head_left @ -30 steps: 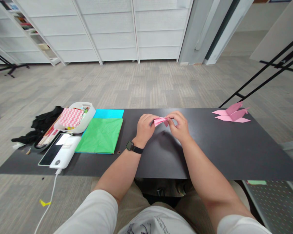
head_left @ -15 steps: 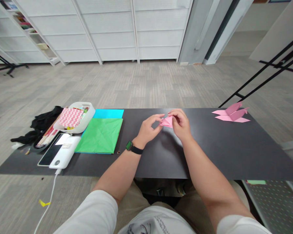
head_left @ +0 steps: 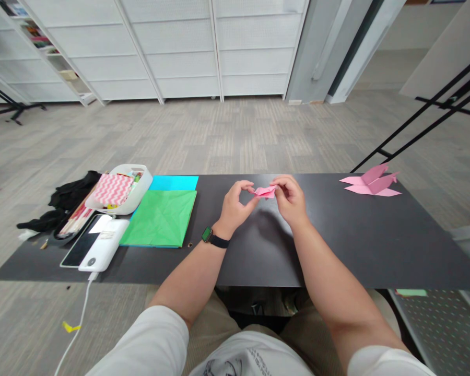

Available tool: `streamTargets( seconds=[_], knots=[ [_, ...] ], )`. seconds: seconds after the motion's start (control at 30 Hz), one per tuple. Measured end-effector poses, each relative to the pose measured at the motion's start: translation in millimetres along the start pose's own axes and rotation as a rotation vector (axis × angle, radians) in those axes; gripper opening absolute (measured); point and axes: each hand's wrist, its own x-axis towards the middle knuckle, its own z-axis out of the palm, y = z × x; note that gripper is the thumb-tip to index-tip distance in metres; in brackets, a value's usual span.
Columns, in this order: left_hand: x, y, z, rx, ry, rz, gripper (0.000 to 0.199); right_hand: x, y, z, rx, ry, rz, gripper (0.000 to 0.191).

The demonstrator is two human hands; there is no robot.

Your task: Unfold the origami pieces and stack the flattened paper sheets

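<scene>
A small piece of folded pink paper (head_left: 265, 192) is held just above the dark table, between my two hands. Its left end is pinched by the thumb and fingers of my left hand (head_left: 237, 204), which has a black watch on the wrist. The thumb and fingertips of my right hand (head_left: 290, 201) grip its right end. The paper looks thin and nearly edge-on, and its exact folds are too small to make out. Off to the right on the table rests a folded pink paper bird (head_left: 372, 183).
Green paper sheets (head_left: 162, 216) overlap blue paper (head_left: 176, 182) left of my hands. Beyond them are a white basket (head_left: 143, 185), a white power bank (head_left: 104, 245) with a cable, a phone (head_left: 80, 245) and black cloth (head_left: 74, 190). The dark table (head_left: 337, 245) has its near edge at my lap.
The folded pink paper has tilted, from showing a broad triangular face to lying nearly edge-on. My left fingers have shifted slightly left and curled; my right hand has barely moved.
</scene>
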Motion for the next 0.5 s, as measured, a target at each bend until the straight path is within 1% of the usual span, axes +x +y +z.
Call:
streamTargets(
  seconds=[0.07,0.17,0.23,0.33,0.43,0.5],
  knots=[
    [0.4,0.3,-1.1,0.030,0.004,0.007,0.018,-1.3,1.0,1.2,0.000,-0.007,0.018,0.021],
    [0.9,-0.7,-1.2,0.030,0.023,-0.005,0.025,-4.1,4.9,4.0,0.039,-0.022,0.050,0.017],
    [0.4,-4.7,1.3,-0.015,0.034,-0.066,0.026,-6.4,8.7,6.2,0.079,-0.026,0.087,0.015],
    [-1.0,-16.3,7.4,-0.114,0.045,-0.203,0.022,-8.7,13.6,8.7,0.111,-0.031,0.137,0.020],
    [-1.8,-28.5,11.7,-0.196,0.058,-0.290,0.039,-8.3,15.2,9.1,0.104,-0.057,0.153,0.021],
    [-2.1,-33.3,12.5,-0.223,0.038,-0.300,0.041,-6.6,15.8,8.3,0.110,-0.076,0.156,0.016]
  ],
)
